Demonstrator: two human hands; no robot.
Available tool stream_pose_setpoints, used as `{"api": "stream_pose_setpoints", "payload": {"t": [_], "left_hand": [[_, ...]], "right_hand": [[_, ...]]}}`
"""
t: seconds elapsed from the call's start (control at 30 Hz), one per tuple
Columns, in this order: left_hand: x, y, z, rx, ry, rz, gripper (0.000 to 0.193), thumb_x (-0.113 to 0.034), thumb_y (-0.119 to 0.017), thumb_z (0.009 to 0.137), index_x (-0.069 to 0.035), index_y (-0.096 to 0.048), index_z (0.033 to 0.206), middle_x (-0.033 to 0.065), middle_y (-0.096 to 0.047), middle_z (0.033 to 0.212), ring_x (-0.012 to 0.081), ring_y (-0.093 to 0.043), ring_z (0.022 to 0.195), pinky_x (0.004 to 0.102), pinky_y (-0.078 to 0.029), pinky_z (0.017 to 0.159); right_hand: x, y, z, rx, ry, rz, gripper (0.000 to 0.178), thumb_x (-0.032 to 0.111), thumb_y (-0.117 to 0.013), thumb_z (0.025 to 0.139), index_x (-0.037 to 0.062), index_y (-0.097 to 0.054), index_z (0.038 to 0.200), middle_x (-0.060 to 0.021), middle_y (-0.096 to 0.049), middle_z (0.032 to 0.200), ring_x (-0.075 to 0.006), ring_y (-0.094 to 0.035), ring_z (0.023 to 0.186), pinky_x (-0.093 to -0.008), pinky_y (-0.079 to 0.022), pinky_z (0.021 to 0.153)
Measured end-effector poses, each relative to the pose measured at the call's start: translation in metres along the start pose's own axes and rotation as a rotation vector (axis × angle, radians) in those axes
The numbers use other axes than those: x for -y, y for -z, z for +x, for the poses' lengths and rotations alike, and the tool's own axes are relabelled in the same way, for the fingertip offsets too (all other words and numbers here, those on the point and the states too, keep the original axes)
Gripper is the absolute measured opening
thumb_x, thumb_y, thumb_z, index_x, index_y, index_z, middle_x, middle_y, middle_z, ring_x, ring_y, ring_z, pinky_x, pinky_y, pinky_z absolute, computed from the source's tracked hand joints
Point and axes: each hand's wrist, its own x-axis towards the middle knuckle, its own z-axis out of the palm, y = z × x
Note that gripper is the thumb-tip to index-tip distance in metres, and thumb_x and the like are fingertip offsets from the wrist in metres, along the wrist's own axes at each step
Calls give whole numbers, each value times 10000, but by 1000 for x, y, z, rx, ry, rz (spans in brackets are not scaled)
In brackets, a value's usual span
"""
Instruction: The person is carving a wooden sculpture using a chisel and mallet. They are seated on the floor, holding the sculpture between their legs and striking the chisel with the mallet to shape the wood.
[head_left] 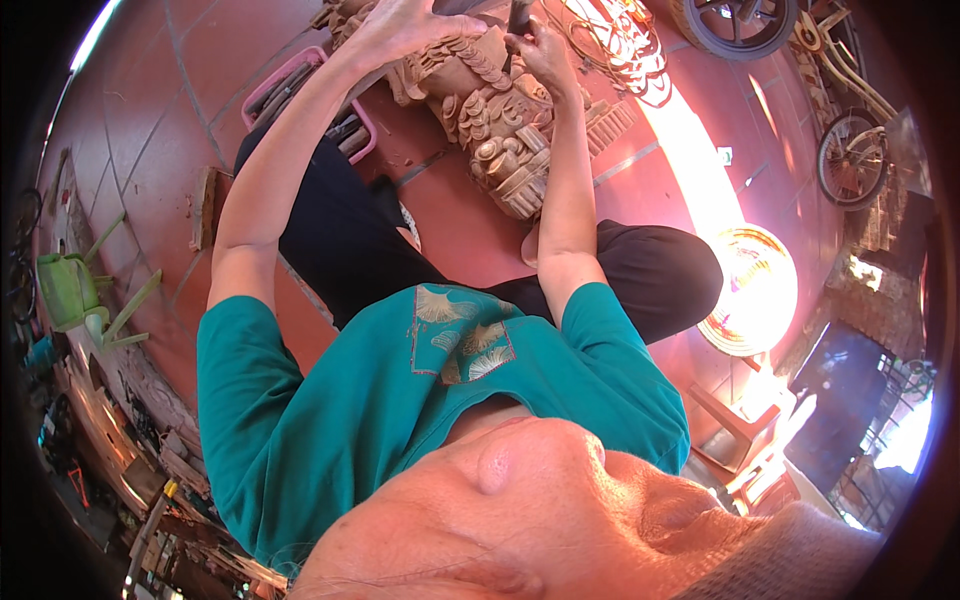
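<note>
A brown carved wooden piece [490,120] with scrolls and deep relief lies on the tiled floor in front of my folded legs. My left hand [415,28] is over its far left part, thumb stretched away from the fingers; the upper picture edge cuts off some fingertips. My right hand [548,58] is closed around a dark-handled carving tool [519,16], held upright against the carving. Its working end is hard to make out. Left of the carving, a pink tray [371,128] holds several long, slim tools.
A tangle of pale cord or strips [622,45] lies beyond my right hand, near a black wheel [738,22]. A round basket [748,290] sits in bright sunlight at right. A wood block [203,208] and a green chair [68,290] are at left.
</note>
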Motion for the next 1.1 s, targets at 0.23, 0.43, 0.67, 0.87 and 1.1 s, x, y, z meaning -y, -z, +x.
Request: {"api": "stream_pose_setpoints", "payload": {"t": [0.23, 0.43, 0.67, 0.87, 1.1], "left_hand": [[7, -4, 1, 84, 23, 88, 772, -523, -786, 819, 16, -564, 1325, 281, -701, 1098, 412, -688, 1052, 480, -525, 903], [22, -21, 1, 113, -37, 122, 766, -541, -768, 832, -14, -562, 1348, 256, -708, 1080, 394, -690, 1040, 484, -523, 897], [0, 0, -3, 58, -13, 60, 706, -499, -781, 829, 19, -573, 1261, 299, -702, 1059, 434, -697, 1020, 491, -540, 867], [34, -17, 3, 89, -21, 89, 758, -539, -763, 839, -2, -562, 1335, 248, -709, 1022, 390, -695, 985, 480, -524, 853], [11, 2, -1, 11, 2, 71, 745, -527, -780, 828, 52, -576, 1249, 311, -695, 1087, 434, -693, 1042, 489, -539, 882]], "right_hand": [[5, -4, -1, -4, 109, -71, 327, 236, -763, 887, 14, -649, 1099, -222, -733, 957, -405, -710, 922, -461, -531, 788], [-1, -15, -3, -90, 90, -204, 318, 246, -750, 894, 26, -647, 1098, -231, -727, 932, -425, -705, 900, -479, -531, 766], [9, -5, -5, -58, 73, -95, 323, 235, -760, 888, 26, -641, 1104, -225, -730, 951, -405, -711, 900, -466, -532, 761], [-14, -15, 0, -120, 54, -50, 293, 221, -759, 895, 29, -649, 1087, -195, -742, 931, -357, -726, 860, -429, -540, 755], [-4, 0, -6, -297, -67, 112, 219, 136, -708, 963, -50, -661, 1067, -102, -734, 872, -137, -710, 798, -281, -567, 683]]}}
